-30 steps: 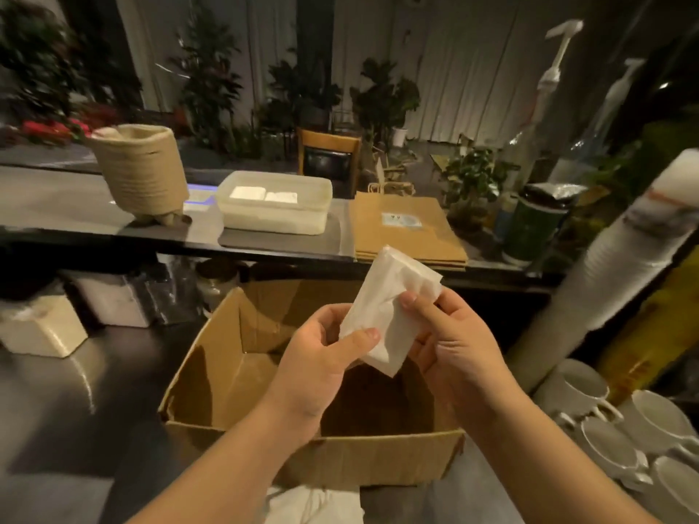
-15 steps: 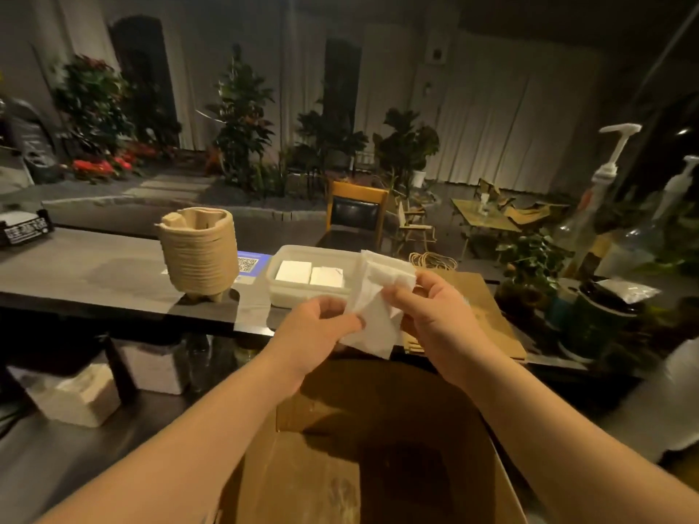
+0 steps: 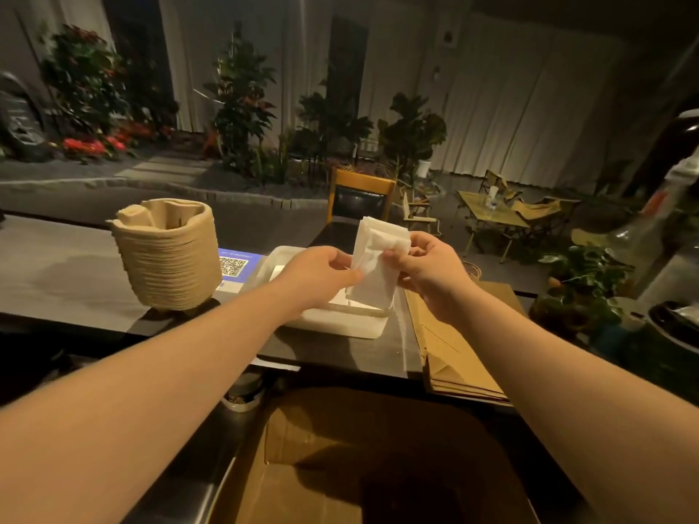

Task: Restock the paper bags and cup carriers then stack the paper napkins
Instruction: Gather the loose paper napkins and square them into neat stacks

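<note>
Both hands are up over the dark table, sharing one small bundle of white folded paper napkins. The left hand pinches the bundle's lower near edge between thumb and fingers; the right hand grips its far side with curled fingers, so the napkins stand nearly upright between them.

Directly beneath the hands sits a shallow white translucent plastic tub, and the bundle's bottom edge hangs just above its rim. What already lies in the tub is mostly hidden behind the left hand.

Left of the left hand stands a tall stack of beige moulded-pulp cup carriers. Under and to the right of the right wrist lies a flat pile of brown paper bags. Both look already set out, so the step in hand appears to be the last one, stacking the napkins.

Nearer than the hands, below the forearms, an open brown cardboard box shows a bare floor as far as it can be seen.

The next move probably calls for squaring the bundle's edges, tipping it flat and lowering it into the tub in line with whatever is there, letting go with both hands only once it lies level, since loose sheets could fan out.
</note>
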Action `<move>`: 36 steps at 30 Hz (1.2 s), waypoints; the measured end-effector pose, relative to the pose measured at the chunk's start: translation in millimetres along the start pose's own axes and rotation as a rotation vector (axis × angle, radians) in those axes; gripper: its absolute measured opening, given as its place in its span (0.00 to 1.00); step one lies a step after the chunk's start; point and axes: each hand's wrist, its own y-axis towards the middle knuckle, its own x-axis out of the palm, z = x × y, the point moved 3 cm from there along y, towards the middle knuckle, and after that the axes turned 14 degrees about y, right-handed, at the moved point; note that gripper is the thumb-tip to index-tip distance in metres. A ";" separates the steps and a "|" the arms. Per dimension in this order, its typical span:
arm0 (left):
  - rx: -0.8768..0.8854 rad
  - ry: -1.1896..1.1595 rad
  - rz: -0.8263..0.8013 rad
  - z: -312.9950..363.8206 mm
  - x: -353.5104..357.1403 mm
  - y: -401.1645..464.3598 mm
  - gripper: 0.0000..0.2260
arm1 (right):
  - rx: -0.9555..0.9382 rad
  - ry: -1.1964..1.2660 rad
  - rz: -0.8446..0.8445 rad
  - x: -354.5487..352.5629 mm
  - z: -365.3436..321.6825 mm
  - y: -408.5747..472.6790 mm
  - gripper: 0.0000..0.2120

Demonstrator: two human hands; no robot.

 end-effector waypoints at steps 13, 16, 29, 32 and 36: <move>-0.091 0.098 -0.074 -12.9 23.0 50.5 0.05 | 0.020 -0.303 0.070 -3.4 35.6 50.3 0.15; -0.100 0.106 -0.111 -12.7 27.2 53.5 0.05 | 0.101 -0.360 0.072 -5.1 41.5 53.1 0.13; -0.155 0.353 -0.113 -13.4 32.2 56.3 0.08 | 0.046 -0.867 0.179 2.6 55.9 54.7 0.22; -0.136 0.373 -0.074 -12.3 30.3 57.0 0.06 | -0.067 -0.973 0.125 2.7 53.3 49.3 0.15; -0.110 0.494 -0.159 -10.2 31.5 59.8 0.10 | -0.257 -1.194 -0.057 13.2 46.0 49.9 0.08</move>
